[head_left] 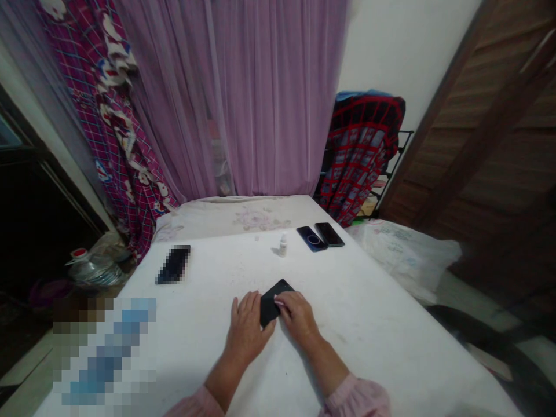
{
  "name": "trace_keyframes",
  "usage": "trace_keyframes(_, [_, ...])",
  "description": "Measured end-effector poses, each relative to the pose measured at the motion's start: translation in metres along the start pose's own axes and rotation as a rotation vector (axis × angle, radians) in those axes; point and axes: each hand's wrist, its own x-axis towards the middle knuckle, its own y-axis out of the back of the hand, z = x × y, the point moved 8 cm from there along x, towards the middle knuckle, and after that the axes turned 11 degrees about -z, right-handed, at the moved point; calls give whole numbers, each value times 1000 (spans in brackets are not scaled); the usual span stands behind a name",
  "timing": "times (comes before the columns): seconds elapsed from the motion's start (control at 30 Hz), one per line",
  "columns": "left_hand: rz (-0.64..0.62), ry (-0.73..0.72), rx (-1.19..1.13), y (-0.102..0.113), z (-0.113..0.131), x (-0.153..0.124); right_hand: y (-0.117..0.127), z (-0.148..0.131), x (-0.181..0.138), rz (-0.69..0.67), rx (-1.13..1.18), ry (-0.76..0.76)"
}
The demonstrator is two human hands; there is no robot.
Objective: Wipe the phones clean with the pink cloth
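A dark smartphone lies flat on the white-covered table, turned at a slant between my hands. Along its left side rests my left hand, thumb at the near edge and fingers at the left edge, holding it in place. My right hand is closed in a pinch over the phone's right part. A small pale pink thing shows at those fingertips; its kind is too small to make out. Beyond the hands stands a small white bottle, upright and touched by neither hand.
At the table's far right lie a dark blue phone and a black phone, side by side. Another dark, pixelated phone lies at the left. A blurred blue item is at the near left. The white tablecloth spreads to the right edge.
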Motion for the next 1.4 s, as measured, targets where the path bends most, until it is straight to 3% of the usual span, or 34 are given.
trace_keyframes(0.13, [5,-5,-4,1,0,-2,21,36,-2,104,-76,-222])
trace_keyframes(0.23, [5,-13,-8,1,1,-2,26,45,-4,117,-78,-290])
trace_keyframes(0.5, [40,-34,16,-2,-2,-9,27,35,-12,93,13,-313])
trace_keyframes(0.73, [-100,-72,-19,-4,8,14,29,35,-16,70,45,-320])
trace_keyframes(1.1, [-54,-112,-73,0,14,18,3,51,42,-60,22,-374])
trace_keyframes(1.4, [-63,-87,-85,1,15,22,23,52,1,-82,57,-444])
